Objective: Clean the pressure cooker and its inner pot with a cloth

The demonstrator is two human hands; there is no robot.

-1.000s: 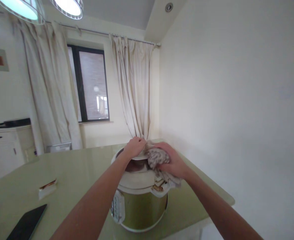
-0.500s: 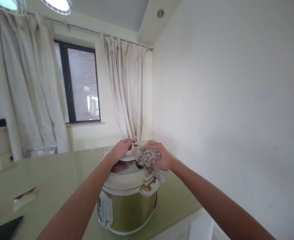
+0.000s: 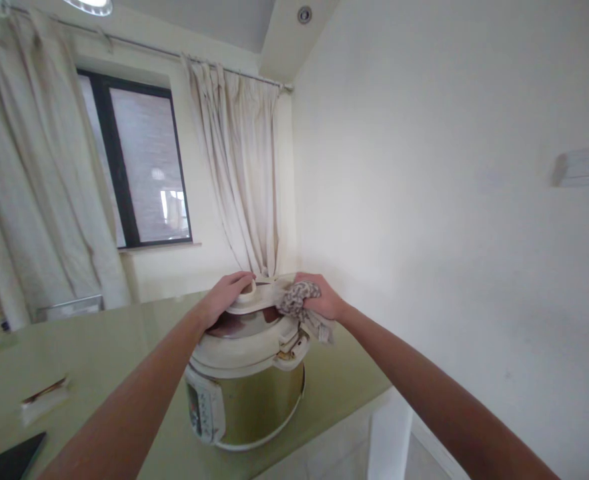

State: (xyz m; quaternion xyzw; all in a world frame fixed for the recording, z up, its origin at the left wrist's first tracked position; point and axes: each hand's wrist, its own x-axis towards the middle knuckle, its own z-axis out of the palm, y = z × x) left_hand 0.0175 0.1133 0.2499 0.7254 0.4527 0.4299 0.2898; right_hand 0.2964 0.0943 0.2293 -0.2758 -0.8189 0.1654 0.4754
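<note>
A gold and cream electric pressure cooker [image 3: 247, 393] stands on a pale green table [image 3: 104, 353]. Its cream lid [image 3: 244, 347] has a raised handle [image 3: 257, 297] on top. My left hand [image 3: 224, 297] rests curled over the left end of that handle. My right hand [image 3: 321, 297] is closed on a crumpled patterned cloth [image 3: 297, 303] and presses it against the right end of the handle. A loose end of the cloth hangs down over the lid's edge.
A small white packet [image 3: 44, 399] and the corner of a dark tablet [image 3: 9, 459] lie on the table at the left. The table's right edge runs close to a white wall. Curtains and a dark window stand behind.
The view has swung right and come closer to the cooker. My right hand with the cloth has slid back along the handle, away from the lid's front latch. My left hand stays on the handle.
</note>
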